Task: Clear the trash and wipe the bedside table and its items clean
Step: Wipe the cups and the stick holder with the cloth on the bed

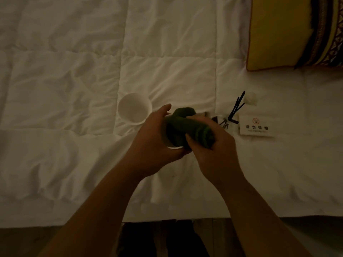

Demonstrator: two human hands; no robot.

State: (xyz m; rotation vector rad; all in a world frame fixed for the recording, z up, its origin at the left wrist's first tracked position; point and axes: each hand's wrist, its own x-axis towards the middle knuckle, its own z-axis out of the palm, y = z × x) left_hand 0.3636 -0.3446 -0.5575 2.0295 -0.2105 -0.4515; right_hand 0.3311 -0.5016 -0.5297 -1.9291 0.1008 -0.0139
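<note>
Above the white bed, my left hand [154, 140] grips a white cup [171, 146]; only its lower rim shows below my fingers. My right hand [213, 151] presses a dark green cloth [185, 125] into and over that cup. A second white cup [134, 108] stands on the quilt just left of my hands, mouth up. To the right lie a clear reed diffuser with black sticks [234, 110], a white no-smoking sign card [257, 127] and a small white round object [250, 98].
A white quilted duvet [74, 71] covers the bed. A yellow cushion with a dark patterned band [289, 32] lies at the top right. The bed's near edge runs along the bottom, with dark floor [157, 238] below it.
</note>
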